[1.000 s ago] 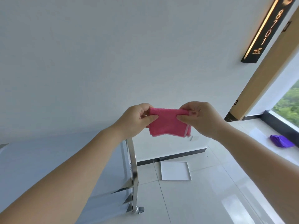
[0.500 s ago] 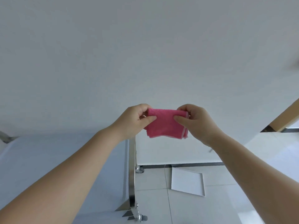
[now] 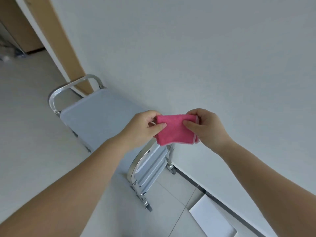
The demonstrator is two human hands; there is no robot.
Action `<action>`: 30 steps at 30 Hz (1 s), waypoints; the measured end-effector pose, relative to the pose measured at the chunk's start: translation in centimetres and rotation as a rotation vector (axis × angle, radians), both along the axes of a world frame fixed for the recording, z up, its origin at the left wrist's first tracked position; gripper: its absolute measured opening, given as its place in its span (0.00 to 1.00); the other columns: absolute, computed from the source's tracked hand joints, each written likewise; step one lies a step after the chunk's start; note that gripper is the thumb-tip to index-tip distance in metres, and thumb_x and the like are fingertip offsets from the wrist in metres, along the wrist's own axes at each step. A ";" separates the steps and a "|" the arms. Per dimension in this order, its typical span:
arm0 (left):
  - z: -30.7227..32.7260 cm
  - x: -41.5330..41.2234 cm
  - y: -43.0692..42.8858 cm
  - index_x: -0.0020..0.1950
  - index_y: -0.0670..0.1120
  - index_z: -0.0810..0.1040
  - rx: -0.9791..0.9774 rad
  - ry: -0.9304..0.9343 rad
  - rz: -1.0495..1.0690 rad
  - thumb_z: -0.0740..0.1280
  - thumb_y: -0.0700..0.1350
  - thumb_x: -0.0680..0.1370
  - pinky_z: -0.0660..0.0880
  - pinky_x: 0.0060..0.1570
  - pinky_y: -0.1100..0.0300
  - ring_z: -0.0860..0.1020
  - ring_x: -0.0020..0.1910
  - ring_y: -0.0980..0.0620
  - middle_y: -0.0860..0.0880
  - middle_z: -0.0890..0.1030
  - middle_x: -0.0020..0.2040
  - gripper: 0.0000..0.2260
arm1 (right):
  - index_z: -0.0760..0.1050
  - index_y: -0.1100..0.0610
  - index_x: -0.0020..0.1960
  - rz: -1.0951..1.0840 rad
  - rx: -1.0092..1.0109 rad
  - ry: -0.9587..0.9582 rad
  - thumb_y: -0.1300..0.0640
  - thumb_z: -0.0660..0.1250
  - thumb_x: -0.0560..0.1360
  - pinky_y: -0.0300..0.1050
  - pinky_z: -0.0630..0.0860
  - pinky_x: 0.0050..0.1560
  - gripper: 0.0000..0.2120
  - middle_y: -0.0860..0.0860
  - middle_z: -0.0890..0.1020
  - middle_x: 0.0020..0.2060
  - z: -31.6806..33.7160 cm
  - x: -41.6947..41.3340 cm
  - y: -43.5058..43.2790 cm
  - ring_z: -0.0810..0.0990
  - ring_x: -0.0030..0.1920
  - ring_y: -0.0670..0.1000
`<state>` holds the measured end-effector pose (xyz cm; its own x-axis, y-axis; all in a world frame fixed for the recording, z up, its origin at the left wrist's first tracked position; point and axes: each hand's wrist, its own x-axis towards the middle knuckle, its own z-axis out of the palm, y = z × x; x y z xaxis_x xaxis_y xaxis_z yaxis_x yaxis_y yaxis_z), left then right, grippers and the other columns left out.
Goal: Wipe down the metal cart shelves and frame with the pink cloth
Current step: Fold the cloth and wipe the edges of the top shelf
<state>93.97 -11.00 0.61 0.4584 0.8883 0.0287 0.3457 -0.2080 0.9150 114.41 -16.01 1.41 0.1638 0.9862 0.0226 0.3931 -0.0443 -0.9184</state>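
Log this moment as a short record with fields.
pink cloth: folded, held up between both hands
left hand: pinches the cloth's left edge
right hand: pinches its right edge
metal cart: stands along the white wall, below the hands
contact: cloth appears clear of the cart; wiping not yet begun
floor: white flat panel lies by the wall

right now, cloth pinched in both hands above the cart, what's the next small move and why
Probably lower the folded pink cloth onto the top shelf of the metal cart: the left hand and right hand both pinch it in the air, touching no metal yet.
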 end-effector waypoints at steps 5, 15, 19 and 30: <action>-1.1 -3.5 -4.4 0.47 0.45 0.79 -0.011 0.055 0.160 0.69 0.40 0.75 0.80 0.47 0.46 0.83 0.41 0.48 0.48 0.82 0.42 0.02 | 0.77 0.49 0.45 0.200 -0.024 -0.046 0.64 0.69 0.72 0.34 0.75 0.32 0.10 0.51 0.81 0.43 -0.5 -2.6 -1.4 0.78 0.39 0.48; -7.5 -6.1 -12.2 0.49 0.48 0.78 -0.121 0.091 0.255 0.70 0.41 0.75 0.72 0.37 0.71 0.80 0.37 0.59 0.54 0.80 0.41 0.05 | 0.79 0.52 0.42 0.427 -0.124 -0.264 0.68 0.69 0.68 0.30 0.71 0.28 0.10 0.51 0.80 0.35 -6.5 -5.4 -5.5 0.74 0.30 0.39; -11.9 -6.7 -14.6 0.49 0.49 0.78 -0.188 0.113 0.326 0.70 0.41 0.74 0.77 0.45 0.60 0.82 0.43 0.51 0.52 0.82 0.44 0.06 | 0.78 0.50 0.40 0.450 -0.148 -0.296 0.66 0.69 0.69 0.34 0.71 0.34 0.11 0.46 0.78 0.32 -11.1 -6.1 -6.5 0.75 0.34 0.44; -25.8 -5.7 -16.6 0.47 0.46 0.79 -0.296 0.084 0.672 0.70 0.38 0.73 0.70 0.36 0.75 0.80 0.37 0.62 0.51 0.83 0.41 0.05 | 0.80 0.55 0.45 0.628 -0.144 -0.302 0.66 0.69 0.70 0.33 0.70 0.39 0.08 0.41 0.77 0.35 -25.1 -7.5 -3.4 0.75 0.36 0.40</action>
